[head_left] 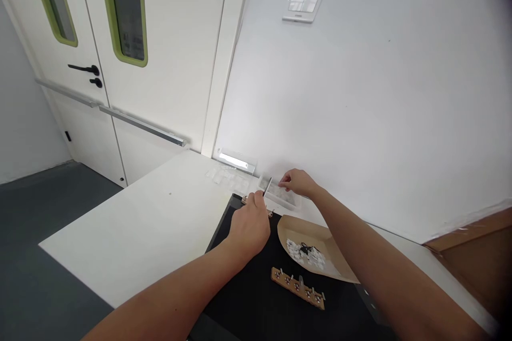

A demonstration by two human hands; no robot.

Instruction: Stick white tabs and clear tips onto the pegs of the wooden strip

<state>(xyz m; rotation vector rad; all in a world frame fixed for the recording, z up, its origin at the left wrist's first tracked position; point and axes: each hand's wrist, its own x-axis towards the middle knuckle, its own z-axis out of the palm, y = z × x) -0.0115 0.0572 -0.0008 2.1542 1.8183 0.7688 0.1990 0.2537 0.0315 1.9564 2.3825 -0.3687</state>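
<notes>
My left hand [250, 224] is closed around a thin, slender tool [268, 186], grey with a dark tip, pointing up toward the wall; its exact kind is unclear. Beneath that hand lies a wooden strip with metal fittings [271, 213], mostly covered by it. Over a clear plastic box [286, 203] at the wall, my right hand [299, 181] has its fingers pinched together; whatever is between them is too small to make out. Small pale bits fill the box. A second wooden strip with screws and small pegs [298, 289] rests on the black mat [248, 298].
A brown cardboard tray [286, 224] holds small white pieces and a black one, below my right forearm. Clear plastic packaging [230, 177] lies by the wall on the white table [160, 240]. A white double door [176, 26] stands beyond the table's left side.
</notes>
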